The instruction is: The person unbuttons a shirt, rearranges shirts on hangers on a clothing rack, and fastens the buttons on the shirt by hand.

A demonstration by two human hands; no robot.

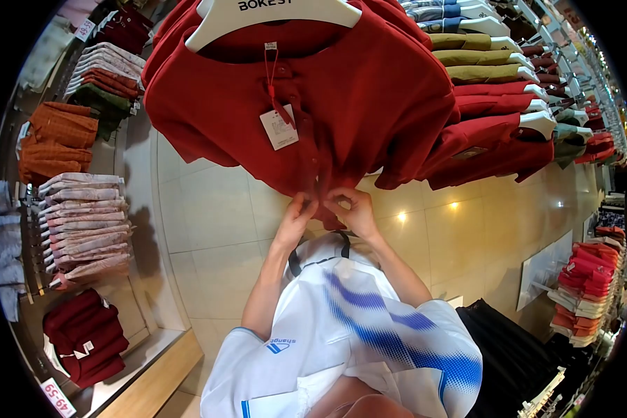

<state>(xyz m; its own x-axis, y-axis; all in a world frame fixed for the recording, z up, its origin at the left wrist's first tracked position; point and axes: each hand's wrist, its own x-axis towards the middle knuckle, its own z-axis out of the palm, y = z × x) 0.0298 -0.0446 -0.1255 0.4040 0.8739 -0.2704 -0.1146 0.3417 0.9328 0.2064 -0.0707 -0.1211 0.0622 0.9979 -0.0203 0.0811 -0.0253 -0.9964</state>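
Note:
A red buttoned shirt [376,90] hangs in front of me on a white hanger [279,21] with black lettering. From its neck a white tag [279,128] dangles on a red cord. Low on the button placket, my left hand [301,214] pinches one edge of the cloth, fingers closed. Close beside it, my right hand [354,211] has thumb and finger pressed together on the other edge. Whether a button lies between the fingers is too small to make out. The lower tip of the shirt shows between and below both hands.
On the right, a rack holds red shirts [498,143] and olive garments [477,56] on white hangers. At left hang orange garments [59,139], pink patterned ones [87,223] and a maroon top [83,338]. Black garments [498,348] hang at lower right. The floor [216,223] is beige tile.

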